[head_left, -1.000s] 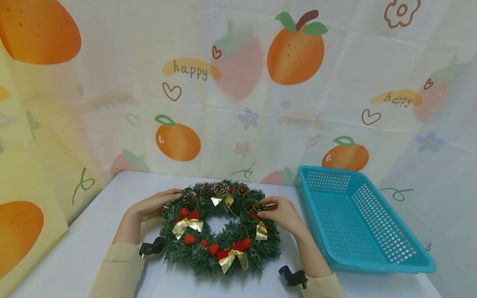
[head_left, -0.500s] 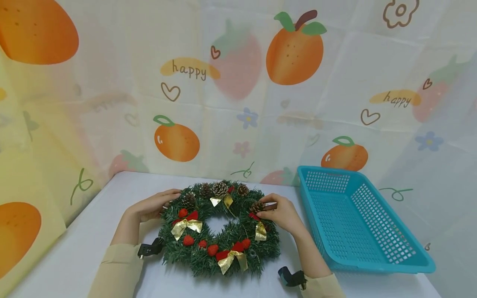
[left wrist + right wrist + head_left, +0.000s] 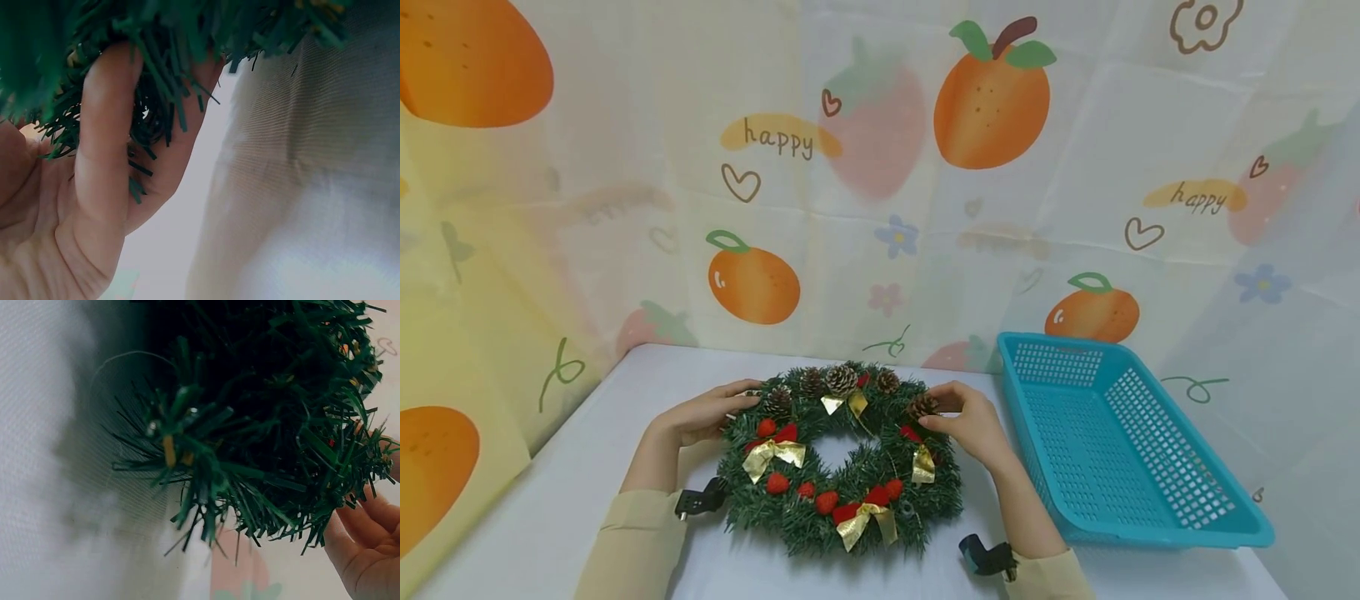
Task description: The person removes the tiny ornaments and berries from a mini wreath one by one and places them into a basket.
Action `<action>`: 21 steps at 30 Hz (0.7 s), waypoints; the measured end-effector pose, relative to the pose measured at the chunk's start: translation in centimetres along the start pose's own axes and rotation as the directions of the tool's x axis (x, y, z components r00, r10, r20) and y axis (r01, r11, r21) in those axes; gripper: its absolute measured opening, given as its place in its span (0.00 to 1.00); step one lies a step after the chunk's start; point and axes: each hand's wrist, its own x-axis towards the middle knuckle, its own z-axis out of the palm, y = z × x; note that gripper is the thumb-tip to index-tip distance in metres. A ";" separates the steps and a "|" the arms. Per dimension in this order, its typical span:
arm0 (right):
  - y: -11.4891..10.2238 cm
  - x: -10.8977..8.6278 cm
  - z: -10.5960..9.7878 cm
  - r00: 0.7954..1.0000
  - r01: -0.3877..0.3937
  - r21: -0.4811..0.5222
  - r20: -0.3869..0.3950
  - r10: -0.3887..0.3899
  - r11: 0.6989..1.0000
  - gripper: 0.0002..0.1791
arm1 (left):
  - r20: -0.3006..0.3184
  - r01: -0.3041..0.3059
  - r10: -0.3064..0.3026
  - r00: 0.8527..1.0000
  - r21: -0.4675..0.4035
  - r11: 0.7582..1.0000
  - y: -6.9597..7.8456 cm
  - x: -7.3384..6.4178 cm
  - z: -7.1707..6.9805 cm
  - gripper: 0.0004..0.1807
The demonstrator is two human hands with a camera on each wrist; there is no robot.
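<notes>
Fruit-printed cloth (image 3: 850, 250) hangs beyond the white counter (image 3: 520, 533), where a Christmas wreath (image 3: 872, 471) lies between both hands: the left hand (image 3: 703, 414) curls its fingers round one side; the right hand (image 3: 970, 425) holds a pine cone (image 3: 921, 406) opposite, between thumb and fingers.

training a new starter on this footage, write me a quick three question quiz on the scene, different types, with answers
1. Multiple choice: as the head camera sees it, where is the blue basket relative to the wreath? a) left, b) right, c) directly behind
2. Short answer: which decoration is nearest the tip of the right hand's thumb?
3. True or false: the left hand is at the wreath's edge.

Key
1. b, right
2. A pinecone
3. True; the left wrist view shows its fingers curled in among the green needles
</notes>
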 end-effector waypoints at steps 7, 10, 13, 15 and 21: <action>0.0 0.0 -0.5 1.000 -0.008 0.060 0.005 0.008 0.998 0.22 | 0.006 -0.001 0.001 1.000 0.002 1.000 0.0 0.1 0.1 0.38; 0.0 0.1 -0.8 1.000 -0.021 0.096 0.018 0.019 0.995 0.23 | 0.009 -0.003 0.003 1.000 -0.003 1.000 -0.1 0.2 0.1 0.39; -0.1 0.1 -1.0 0.999 -0.027 0.106 0.023 0.025 0.994 0.24 | 0.009 -0.006 0.006 1.000 -0.004 1.000 0.0 0.2 0.0 0.39; -0.2 0.0 -1.3 0.999 -0.032 0.112 0.022 0.029 0.993 0.24 | 0.012 -0.008 0.008 1.000 -0.002 1.000 0.2 0.2 0.0 0.39; -0.6 -0.3 -2.0 0.999 -0.039 0.095 -0.008 0.040 0.995 0.24 | 0.012 -0.001 0.001 1.000 0.004 1.000 0.4 -0.1 0.2 0.39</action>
